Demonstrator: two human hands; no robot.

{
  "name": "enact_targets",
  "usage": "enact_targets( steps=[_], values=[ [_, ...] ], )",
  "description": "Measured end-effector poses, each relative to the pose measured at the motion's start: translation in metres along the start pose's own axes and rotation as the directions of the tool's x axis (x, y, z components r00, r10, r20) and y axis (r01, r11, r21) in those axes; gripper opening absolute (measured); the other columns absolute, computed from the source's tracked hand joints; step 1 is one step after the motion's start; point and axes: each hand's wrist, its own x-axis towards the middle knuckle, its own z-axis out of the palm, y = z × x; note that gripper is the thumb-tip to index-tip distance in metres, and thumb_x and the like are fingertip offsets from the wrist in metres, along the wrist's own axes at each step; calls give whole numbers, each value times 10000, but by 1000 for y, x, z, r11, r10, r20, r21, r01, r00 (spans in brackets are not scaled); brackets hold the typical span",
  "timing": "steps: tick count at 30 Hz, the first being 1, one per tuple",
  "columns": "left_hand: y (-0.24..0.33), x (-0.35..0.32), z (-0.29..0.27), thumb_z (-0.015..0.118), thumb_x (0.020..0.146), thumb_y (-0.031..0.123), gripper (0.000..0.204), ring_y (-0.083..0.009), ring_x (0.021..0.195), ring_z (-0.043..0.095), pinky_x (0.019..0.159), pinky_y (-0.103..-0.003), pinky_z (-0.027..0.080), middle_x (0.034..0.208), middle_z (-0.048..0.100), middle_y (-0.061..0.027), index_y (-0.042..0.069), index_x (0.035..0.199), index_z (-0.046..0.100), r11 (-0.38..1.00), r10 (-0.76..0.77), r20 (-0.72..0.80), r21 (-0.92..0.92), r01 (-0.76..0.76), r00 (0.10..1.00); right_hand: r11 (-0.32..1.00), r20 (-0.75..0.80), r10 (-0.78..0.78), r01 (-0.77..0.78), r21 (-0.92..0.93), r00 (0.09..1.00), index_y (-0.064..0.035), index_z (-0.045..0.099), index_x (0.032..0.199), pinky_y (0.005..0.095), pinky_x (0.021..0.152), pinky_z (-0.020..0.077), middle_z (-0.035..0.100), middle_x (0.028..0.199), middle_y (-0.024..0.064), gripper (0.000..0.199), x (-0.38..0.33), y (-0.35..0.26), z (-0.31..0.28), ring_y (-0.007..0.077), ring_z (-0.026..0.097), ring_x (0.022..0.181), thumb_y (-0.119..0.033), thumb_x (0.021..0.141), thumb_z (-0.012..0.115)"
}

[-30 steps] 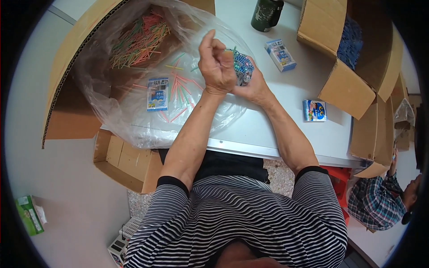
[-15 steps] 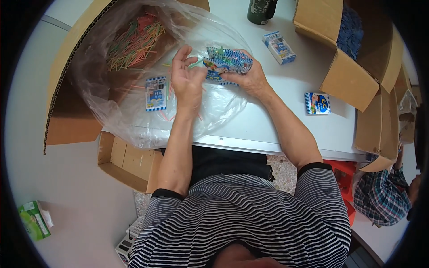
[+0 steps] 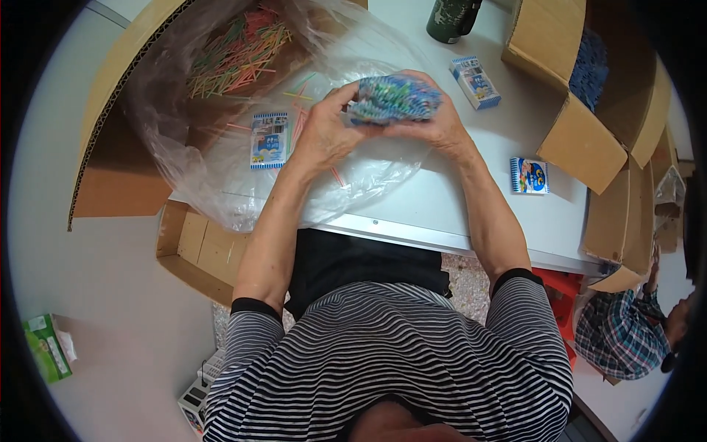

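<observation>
Over the table, a bundle of small blue-and-white packets (image 3: 398, 97) is held between my two hands, their edges stacked together and smeared by motion. My left hand (image 3: 328, 132) grips the bundle's left end. Around its right end my right hand (image 3: 444, 124) is closed, thumb along the near side. One flat packet (image 3: 269, 141) lies on the clear plastic bag (image 3: 372, 184), left of my left hand. To the right on the table are another packet (image 3: 476, 82) and a nearer packet (image 3: 529, 175). Thin coloured sticks (image 3: 243, 55) fill part of the bag, with several loose ones by my left wrist.
A large cardboard box (image 3: 118, 195) stands at the left, the bag spilling from it. At the right, an open carton (image 3: 585, 140) contains blue packets (image 3: 589, 70). A dark green mug (image 3: 449, 20) stands at the back. Another person (image 3: 622, 331) is at the far right.
My left hand, open beside the bundle before, has closed on its left end. The bundle has shifted slightly right and turned, now held by both hands.
</observation>
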Motion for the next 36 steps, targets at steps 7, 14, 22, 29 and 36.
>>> enact_targets(
  steps=[7,14,22,29,36],
  values=[
    [-28,-4,13,896,656,41,998,-184,1168,585,998,-320,491,1295,596,-132,-5,1481,338,999,-46,-40,-28,45,998,997,70,82,-82,-1,994,15,409,1418,319,1061,427,596,1281,106,1032,2,16,-2,174,560,1191,-121,552,952],
    [-14,-1,21,896,637,41,1016,-196,1073,644,945,-317,523,1186,653,-137,-14,1474,322,992,-107,-118,52,114,987,990,-19,79,-81,-119,997,1,478,1344,294,984,480,661,1154,77,783,-2,13,2,150,619,1078,-41,665,864],
    [10,1,30,861,654,-4,1170,-219,1140,628,952,-328,533,1291,611,-192,8,1554,113,984,126,-217,150,-95,968,1000,-85,-18,18,-3,996,-3,491,1328,287,916,510,683,1111,81,712,-4,0,-11,144,644,1007,-35,705,833],
    [-12,-14,42,816,709,-46,1198,-293,1259,555,1021,-342,500,1536,346,-262,21,1566,-19,1000,5,-125,-30,-9,992,994,37,109,-110,22,993,25,469,1352,313,1013,463,630,1218,108,844,0,16,-10,171,598,1131,-70,628,895],
    [-11,-28,40,878,687,83,1133,-291,1233,569,998,-362,501,1550,311,-259,-43,1530,131,939,44,-305,338,65,951,987,46,156,-154,-34,987,-18,505,1304,298,962,497,648,1162,71,707,-6,20,-6,143,608,1084,3,687,849]
  ],
)
